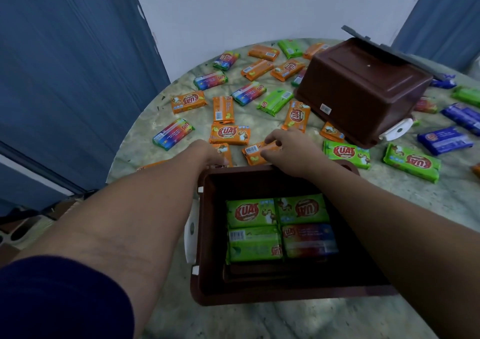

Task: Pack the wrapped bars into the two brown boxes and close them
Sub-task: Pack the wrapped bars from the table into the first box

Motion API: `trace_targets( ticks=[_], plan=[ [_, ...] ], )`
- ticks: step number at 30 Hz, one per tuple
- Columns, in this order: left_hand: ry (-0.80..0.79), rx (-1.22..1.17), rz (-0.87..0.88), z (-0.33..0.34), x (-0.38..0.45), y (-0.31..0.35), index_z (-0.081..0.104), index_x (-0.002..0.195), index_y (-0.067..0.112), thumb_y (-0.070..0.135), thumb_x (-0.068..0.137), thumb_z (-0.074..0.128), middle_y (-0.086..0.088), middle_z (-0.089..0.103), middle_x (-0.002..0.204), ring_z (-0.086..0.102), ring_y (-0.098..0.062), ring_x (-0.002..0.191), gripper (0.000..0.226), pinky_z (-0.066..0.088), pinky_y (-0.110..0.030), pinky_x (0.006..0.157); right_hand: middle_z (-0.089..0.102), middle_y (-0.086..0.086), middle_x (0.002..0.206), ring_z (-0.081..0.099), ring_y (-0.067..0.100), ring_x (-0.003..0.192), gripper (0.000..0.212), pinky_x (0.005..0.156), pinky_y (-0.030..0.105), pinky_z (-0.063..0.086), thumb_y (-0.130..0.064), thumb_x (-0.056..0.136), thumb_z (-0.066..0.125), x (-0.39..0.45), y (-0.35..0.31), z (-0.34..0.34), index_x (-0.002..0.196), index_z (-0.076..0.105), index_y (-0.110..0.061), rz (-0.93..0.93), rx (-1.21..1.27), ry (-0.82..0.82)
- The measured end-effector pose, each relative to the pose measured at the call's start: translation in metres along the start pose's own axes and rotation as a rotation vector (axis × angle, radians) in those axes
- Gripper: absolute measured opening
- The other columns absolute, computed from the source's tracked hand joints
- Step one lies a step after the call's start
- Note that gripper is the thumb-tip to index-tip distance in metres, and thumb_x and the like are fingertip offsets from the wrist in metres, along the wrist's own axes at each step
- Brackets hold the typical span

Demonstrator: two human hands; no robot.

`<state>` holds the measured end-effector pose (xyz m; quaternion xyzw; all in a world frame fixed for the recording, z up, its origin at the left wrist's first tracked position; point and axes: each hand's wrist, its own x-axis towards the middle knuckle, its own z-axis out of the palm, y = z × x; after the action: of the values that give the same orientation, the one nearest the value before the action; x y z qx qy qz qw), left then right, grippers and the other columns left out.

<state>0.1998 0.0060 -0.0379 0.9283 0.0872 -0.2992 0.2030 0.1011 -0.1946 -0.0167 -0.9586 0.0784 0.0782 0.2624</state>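
1. Reaching over the far rim of the near box, your left hand lies on the marbled table with its fingers bent down onto an orange bar; whether they pinch it or only rest on it cannot be told.
2. Left of that hand, a rainbow-wrapped bar and a lone orange bar lie flat and apart from each other.
3. Below your forearms, the open brown box stands at the table's near edge, with a white latch on its left side. Four bars lie flat inside in two rows: two green bars behind, another green and a rainbow one in front.
4. Your right hand is just beyond the box's far rim, fingers curled over one edge and thumb against the other of an orange bar with its barcode up, so it has that bar pinched.
5. Beyond it, more orange, green and rainbow bars are scattered across the table.
6. To the right, the second brown box sits upside down and tilted, its grey lid hanging open behind it.
7. Furthest right lie green bars and blue bars.
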Motion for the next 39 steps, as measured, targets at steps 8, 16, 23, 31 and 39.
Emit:
trace_targets(
  ticks=[8,16,23,31,39],
  plan=[
    [0.098,-0.341,0.119,0.004,-0.004,0.011,0.057,0.1,0.014,0.03,0.097,0.062,-0.006,0.06,0.097,0.062,-0.025,0.092,0.017,0.048,-0.027,0.069,0.058,0.005,0.13,0.053,0.02,0.103,0.054,0.079,0.033,0.042,-0.042,0.088,0.076,0.011,-0.006,-0.007,0.135,0.059,-0.025,0.084,-0.013,-0.121],
    [0.091,-0.356,0.138,-0.007,-0.005,0.014,0.016,0.149,0.018,0.033,0.095,0.058,-0.013,0.061,0.101,0.055,-0.019,0.075,0.07,0.042,-0.028,0.052,0.047,0.012,0.145,0.051,0.033,0.129,0.081,0.097,0.039,0.048,-0.021,0.08,0.086,0.043,-0.016,0.0,0.149,0.045,-0.026,-0.007,-0.256,-0.221],
    [0.05,-0.275,0.239,-0.008,-0.01,0.013,0.03,0.134,0.017,0.029,0.093,0.06,-0.009,0.058,0.096,0.054,-0.017,0.073,0.052,0.047,-0.033,0.063,0.038,0.015,0.156,0.043,0.039,0.14,0.071,0.112,0.048,0.041,-0.019,0.097,0.062,0.069,-0.01,0.027,0.16,0.029,-0.025,-0.018,-0.358,-0.384],
    [0.03,-0.218,0.292,-0.007,-0.013,0.017,0.032,0.138,0.016,0.032,0.092,0.062,-0.005,0.056,0.097,0.052,-0.014,0.073,0.057,0.043,-0.028,0.061,0.04,0.014,0.147,0.039,0.044,0.137,0.051,0.107,0.056,0.041,-0.02,0.096,0.063,0.068,-0.001,0.03,0.145,0.048,-0.018,0.075,-0.519,-0.297],
    [0.077,-0.066,0.325,-0.004,-0.015,0.016,0.041,0.142,0.02,0.046,0.087,0.061,-0.007,0.058,0.124,0.057,-0.024,0.106,0.065,0.051,-0.037,0.083,0.057,0.013,0.131,0.058,0.036,0.121,0.075,0.086,0.04,0.05,-0.032,0.082,0.084,0.064,-0.002,0.023,0.139,0.042,-0.008,0.195,-0.216,-0.168]
  ],
)
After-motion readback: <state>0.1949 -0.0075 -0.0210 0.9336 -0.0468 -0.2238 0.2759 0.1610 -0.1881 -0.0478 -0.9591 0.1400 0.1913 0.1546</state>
